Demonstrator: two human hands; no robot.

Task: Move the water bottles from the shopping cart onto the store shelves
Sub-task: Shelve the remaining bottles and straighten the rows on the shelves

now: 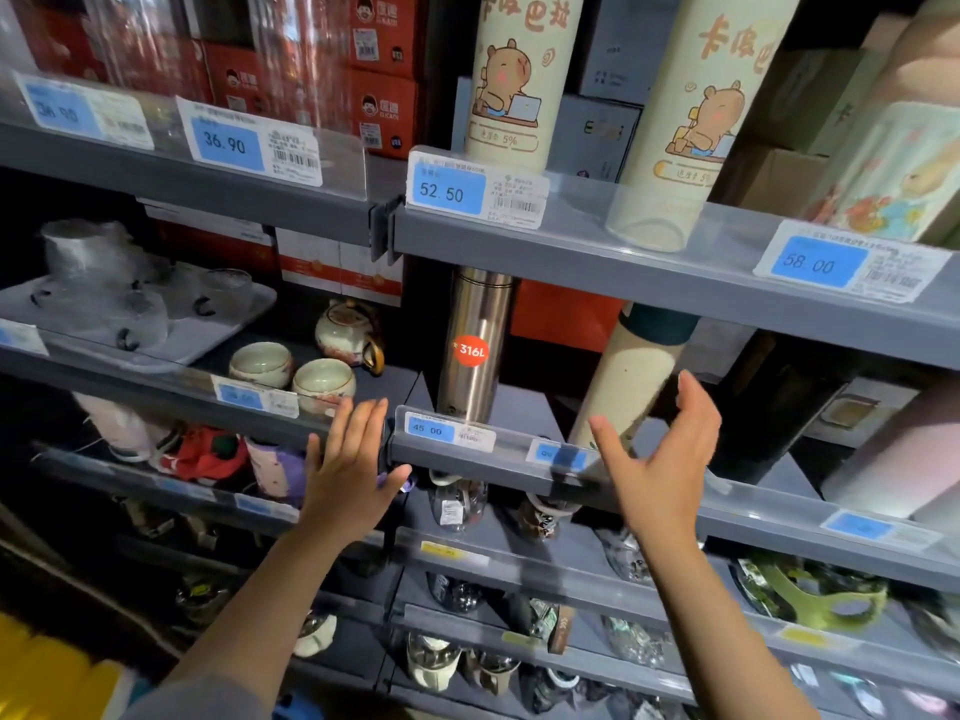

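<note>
On the grey shelves (597, 262) you see two cream bottles printed with a brown cartoon animal (511, 80) (685, 122), a bare steel flask (475, 345) carrying a red round sticker, and a cream bottle (631, 376) with a dark green cap. Price tags (449, 189) along the front edges are blue on white. Red boxes (384, 70) fill the upper left corner.

Steel flask (475, 350) left of tilted bottle (628, 376)

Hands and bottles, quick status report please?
Left hand open, empty. Right hand open beside cream bottle leaning on shelf. Steel flask upright alongside. Nothing blocking.
</note>
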